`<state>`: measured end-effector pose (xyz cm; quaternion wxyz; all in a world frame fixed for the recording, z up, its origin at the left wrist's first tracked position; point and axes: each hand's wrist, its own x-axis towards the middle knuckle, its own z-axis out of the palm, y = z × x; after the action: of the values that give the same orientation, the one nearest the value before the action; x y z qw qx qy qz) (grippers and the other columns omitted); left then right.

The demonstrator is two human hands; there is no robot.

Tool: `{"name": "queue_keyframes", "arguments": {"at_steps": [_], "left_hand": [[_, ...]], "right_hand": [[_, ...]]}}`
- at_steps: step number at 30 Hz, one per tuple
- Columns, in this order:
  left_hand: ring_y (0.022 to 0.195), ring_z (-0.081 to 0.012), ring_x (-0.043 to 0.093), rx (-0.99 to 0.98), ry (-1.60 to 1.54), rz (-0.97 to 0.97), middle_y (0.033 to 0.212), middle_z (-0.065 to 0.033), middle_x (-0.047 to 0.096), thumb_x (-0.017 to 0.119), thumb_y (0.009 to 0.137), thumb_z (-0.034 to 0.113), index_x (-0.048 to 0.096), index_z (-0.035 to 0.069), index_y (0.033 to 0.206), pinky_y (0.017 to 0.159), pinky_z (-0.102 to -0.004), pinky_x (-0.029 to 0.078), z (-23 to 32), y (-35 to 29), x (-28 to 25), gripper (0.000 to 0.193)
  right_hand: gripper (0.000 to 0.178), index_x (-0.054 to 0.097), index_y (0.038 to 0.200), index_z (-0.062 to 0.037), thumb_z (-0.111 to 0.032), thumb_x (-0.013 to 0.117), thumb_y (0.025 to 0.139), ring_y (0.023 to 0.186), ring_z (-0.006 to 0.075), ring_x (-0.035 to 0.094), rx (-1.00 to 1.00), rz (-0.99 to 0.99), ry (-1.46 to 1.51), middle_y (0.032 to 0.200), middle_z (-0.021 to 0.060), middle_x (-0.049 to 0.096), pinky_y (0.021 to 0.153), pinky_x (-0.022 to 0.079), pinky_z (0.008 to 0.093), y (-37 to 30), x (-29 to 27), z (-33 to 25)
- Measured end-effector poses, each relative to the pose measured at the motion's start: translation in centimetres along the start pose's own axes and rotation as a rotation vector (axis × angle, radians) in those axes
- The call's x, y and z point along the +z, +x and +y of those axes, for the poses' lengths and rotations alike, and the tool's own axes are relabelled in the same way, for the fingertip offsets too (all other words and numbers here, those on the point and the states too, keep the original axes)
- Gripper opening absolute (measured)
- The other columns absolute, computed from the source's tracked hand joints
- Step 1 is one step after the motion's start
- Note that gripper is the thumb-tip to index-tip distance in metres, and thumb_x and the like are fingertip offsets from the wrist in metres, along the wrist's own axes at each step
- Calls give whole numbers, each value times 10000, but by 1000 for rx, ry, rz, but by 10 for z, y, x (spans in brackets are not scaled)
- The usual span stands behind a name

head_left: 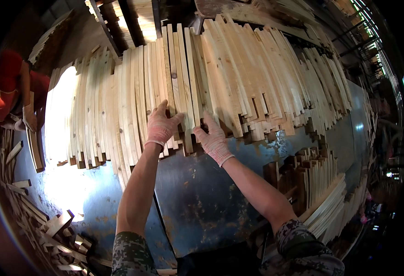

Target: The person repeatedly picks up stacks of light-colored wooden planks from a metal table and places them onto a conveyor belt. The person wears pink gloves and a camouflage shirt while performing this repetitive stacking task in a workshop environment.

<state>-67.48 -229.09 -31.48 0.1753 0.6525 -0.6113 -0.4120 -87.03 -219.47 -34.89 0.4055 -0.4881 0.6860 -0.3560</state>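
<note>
Resting left hand (163, 125) on the strips (222, 73), ranged along the far side of the counter (197, 193), with fingers fanned; holding right hand (213, 139) part-open, toward the counter's middle, can't tell if touching. Could trap a fingertip in the dark slots if squeezing too fast; could skew those uneven ends if shoving one-sidedly.

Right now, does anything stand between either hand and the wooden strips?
Nothing visible does. The left hand lies over the strips, fingers spread, and the right hand is at their near ends; whether its fingertips touch is unclear.
</note>
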Motion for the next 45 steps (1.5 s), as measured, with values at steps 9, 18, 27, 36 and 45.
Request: {"name": "queue_keyframes", "arguments": {"at_steps": [9, 18, 27, 36, 45], "left_hand": [[1361, -412, 594, -214, 405, 79, 1499, -254, 491, 933, 758, 566, 118, 228, 1760, 1099, -490, 531, 120, 20, 21, 1335], [1320, -428, 624, -178, 379, 78, 1467, -274, 532, 929, 742, 434, 195, 185, 1737, 1105, -460, 533, 107, 9, 11, 1261], [1192, -299, 676, -106, -752, -209, 1387, -179, 652, 707, 965, 125, 64, 162, 1771, 998, -430, 597, 39, -100, 9, 1032], [1059, -258, 679, 194, -529, -477, 1333, -177, 653, 754, 734, 47, 246, 81, 1746, 911, -379, 595, 142, -268, 76, 1133], [1355, -388, 607, 805, 184, -636, 1506, -254, 575, 865, 761, 340, 353, 104, 1691, 1130, -484, 525, 323, -372, 306, 1088]], "right_hand": [[960, 194, 1728, 0, -251, 753, 989, 1559, 319, 449, 32, -238, 346, 1701, 240, 430, 1266, 351, 350, -21, 6, -18], [799, 315, 1697, 13, -279, 703, 1063, 1509, 239, 485, 353, -415, 443, 1674, 189, 472, 1228, 404, 360, -134, -55, -29], [715, 400, 1671, -10, -321, 690, 1097, 1411, 219, 575, 366, -533, 180, 1574, 135, 599, 1180, 463, 342, -317, -97, 31], [677, 534, 1568, -12, -427, 674, 1051, 1320, 234, 611, 417, -386, 451, 1431, 122, 678, 1150, 455, 367, -440, -79, 71], [815, 297, 1721, -28, -338, 687, 1076, 1351, 206, 591, 398, -219, 737, 1468, 129, 651, 1180, 439, 348, -524, -137, 116]]}}
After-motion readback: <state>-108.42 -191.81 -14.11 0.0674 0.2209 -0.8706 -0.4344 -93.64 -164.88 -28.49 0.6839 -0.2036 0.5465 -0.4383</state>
